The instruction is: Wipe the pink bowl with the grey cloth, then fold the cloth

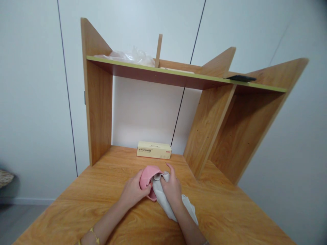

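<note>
A pink bowl-like container point(150, 172) with angled sides is held tilted over the desk, its opening turned toward the right. My left hand point(135, 189) is closed on its left side, the thumb over the rim. A pale grey cloth point(162, 199) is bunched in my right hand point(171, 188), with part of it pressed into the mouth of the pink container. The rest of the cloth hangs down under my right wrist. My right index finger sticks out away from the cloth. The inside of the container is mostly hidden by cloth and fingers.
Behind my hands, a cream-coloured box point(154, 150) with printed characters lies on the wooden desk point(107, 190). An upper shelf point(153, 73) carries a clear plastic bag point(133, 57) and a dark flat object point(241, 78). Upright wooden panels point(209, 132) stand at the right.
</note>
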Available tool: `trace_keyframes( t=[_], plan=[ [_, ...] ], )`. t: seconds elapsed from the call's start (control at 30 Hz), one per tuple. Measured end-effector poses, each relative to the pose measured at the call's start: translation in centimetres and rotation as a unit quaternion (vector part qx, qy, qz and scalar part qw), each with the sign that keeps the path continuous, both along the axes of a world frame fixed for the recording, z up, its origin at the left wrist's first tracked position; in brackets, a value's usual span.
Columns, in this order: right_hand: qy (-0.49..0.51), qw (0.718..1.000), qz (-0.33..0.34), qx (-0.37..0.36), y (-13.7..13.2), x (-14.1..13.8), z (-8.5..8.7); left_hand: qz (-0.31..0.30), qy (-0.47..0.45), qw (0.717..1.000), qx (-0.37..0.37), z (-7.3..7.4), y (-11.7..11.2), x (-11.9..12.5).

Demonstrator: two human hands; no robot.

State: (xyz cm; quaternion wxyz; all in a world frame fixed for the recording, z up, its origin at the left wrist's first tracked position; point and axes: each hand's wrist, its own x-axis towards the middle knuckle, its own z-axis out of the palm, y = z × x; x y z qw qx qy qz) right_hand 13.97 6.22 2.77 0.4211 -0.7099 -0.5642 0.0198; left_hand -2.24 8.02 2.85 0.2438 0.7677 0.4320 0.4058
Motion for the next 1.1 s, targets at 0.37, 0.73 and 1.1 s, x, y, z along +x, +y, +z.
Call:
trace_keyframes(
  t=[0.37, 0.73, 1.1],
  plan=[
    [-0.104, 0.994, 0.031, -0.010, -0.4, 0.6, 0.5, -0.009, 0.050, 0.999, 0.002, 1.7, -1.0, -0.3],
    [0.121, 0.988, 0.078, 0.049, 0.8, 1.2, -1.4, -0.045, -0.040, 0.998, -0.032, 0.8, -1.1, 0.2],
    [0.056, 0.998, -0.024, -0.009, 0.0, 0.8, 0.3, -0.044, -0.112, 0.989, -0.082, 0.2, -0.8, 0.9]
  ],
)
